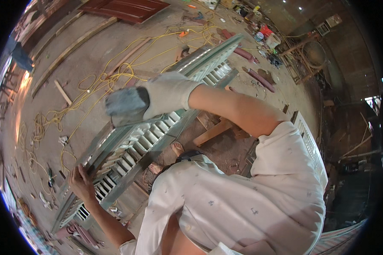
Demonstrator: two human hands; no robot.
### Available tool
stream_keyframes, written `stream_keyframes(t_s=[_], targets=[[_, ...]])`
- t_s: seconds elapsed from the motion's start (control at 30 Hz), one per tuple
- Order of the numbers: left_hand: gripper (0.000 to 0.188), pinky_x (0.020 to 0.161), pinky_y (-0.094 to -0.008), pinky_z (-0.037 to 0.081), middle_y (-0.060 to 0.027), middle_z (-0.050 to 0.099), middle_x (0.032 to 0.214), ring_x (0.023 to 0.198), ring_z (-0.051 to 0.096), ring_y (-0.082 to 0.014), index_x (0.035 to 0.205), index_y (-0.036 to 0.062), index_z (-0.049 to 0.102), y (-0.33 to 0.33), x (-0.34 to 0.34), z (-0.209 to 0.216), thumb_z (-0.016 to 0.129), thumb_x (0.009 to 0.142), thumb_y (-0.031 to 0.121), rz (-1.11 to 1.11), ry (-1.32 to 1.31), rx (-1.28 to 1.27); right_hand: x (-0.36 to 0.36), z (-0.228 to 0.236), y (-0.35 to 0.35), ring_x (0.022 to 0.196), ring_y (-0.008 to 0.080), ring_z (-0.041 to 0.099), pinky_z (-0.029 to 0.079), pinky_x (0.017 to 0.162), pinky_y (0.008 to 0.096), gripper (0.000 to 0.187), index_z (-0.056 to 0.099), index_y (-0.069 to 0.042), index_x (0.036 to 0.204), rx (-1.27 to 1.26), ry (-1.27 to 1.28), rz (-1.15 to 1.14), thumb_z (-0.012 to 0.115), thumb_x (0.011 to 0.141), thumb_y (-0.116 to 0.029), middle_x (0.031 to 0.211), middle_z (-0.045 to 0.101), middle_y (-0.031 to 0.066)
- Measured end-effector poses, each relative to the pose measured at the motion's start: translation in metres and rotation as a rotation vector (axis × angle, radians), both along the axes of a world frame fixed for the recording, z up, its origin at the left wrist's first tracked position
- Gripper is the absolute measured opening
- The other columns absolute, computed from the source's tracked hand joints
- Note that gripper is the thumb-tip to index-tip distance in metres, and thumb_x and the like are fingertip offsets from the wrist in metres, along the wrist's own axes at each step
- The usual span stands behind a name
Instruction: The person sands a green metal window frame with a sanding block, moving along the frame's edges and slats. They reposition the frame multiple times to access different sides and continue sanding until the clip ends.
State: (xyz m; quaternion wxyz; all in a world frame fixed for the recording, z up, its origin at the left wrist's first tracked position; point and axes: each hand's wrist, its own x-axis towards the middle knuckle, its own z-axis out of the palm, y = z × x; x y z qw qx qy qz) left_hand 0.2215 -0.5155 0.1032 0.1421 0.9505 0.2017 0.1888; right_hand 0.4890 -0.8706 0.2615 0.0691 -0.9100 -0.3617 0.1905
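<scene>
A long louvered shutter panel (145, 142) with a grey-green frame and pale slats lies slantwise in front of me, from lower left to upper right. My right hand (169, 94), in a white glove, is closed round a worn grey-blue block (127, 103) that looks like a sanding block. It is over the far side of the panel's frame; whether the block touches the frame cannot be seen. At the panel's lower left, my bare left hand (81, 183) grips the far frame edge with curled fingers.
Yellow cable (125, 70) lies tangled across the floor beyond the panel. A dark red wooden panel (125, 9) is at the far side. Wooden supports (212, 132) stand beneath the shutter near my feet. Rolled reddish sheets (261, 80) and clutter lie right; a pale slatted panel (308, 142) stands behind my right arm.
</scene>
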Motion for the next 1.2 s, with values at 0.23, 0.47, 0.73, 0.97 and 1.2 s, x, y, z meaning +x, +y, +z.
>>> stream_keyframes(t_s=[0.23,0.47,0.73,0.97,1.2], targets=[[0.045,0.07,-0.0494,0.053,-0.0215,0.071,0.081,0.078,0.072,-0.043,0.086,0.0011,0.069,-0.129,0.104,0.028,0.066,0.104,0.042,-0.164,0.068,-0.05,0.079,0.008,-0.133,0.103,0.0397,0.077,0.06,0.092,0.0443,0.079,0.076,0.007,0.112,0.025,-0.037,-0.293,0.085,0.071,-0.06,0.105,0.078,0.0265],[0.048,0.065,-0.051,0.049,-0.0209,0.066,0.073,0.071,0.066,-0.0453,0.079,0.0011,0.066,-0.141,0.121,0.004,0.071,0.101,0.043,-0.066,0.168,0.077,0.197,-0.011,-0.277,0.094,0.041,0.076,0.059,0.09,0.0441,0.079,0.079,0.004,0.112,-0.026,-0.221,-0.388,0.083,0.074,-0.065,0.107,0.077,0.0287],[0.046,0.065,-0.0513,0.047,-0.0205,0.065,0.074,0.071,0.065,-0.0441,0.082,0.0013,0.068,-0.128,0.109,-0.024,0.069,0.102,0.043,-0.045,0.05,0.082,0.325,-0.007,-0.412,0.103,0.0366,0.074,0.057,0.093,0.0447,0.069,0.084,-0.005,0.113,-0.085,-0.156,-0.538,0.085,0.078,-0.065,0.12,0.077,0.0228],[0.041,0.069,-0.0508,0.05,-0.0187,0.068,0.077,0.074,0.067,-0.0432,0.084,0.0022,0.07,-0.128,0.115,-0.036,0.069,0.102,0.039,-0.065,0.052,0.109,0.385,-0.018,-0.47,0.113,0.0327,0.073,0.055,0.102,0.0444,0.075,0.079,-0.007,0.128,-0.106,-0.129,-0.549,0.086,0.079,-0.063,0.127,0.077,0.0199],[0.039,0.073,-0.0541,0.047,-0.0184,0.065,0.078,0.077,0.063,-0.0456,0.078,0.0039,0.065,-0.139,0.111,-0.004,0.074,0.095,0.038,-0.002,0.103,0.081,0.332,-0.013,-0.402,0.12,0.0248,0.07,0.053,0.109,0.0383,0.069,0.067,0.002,0.141,0.438,0.069,-0.557,0.087,0.083,-0.031,0.139,0.072,0.0147]])
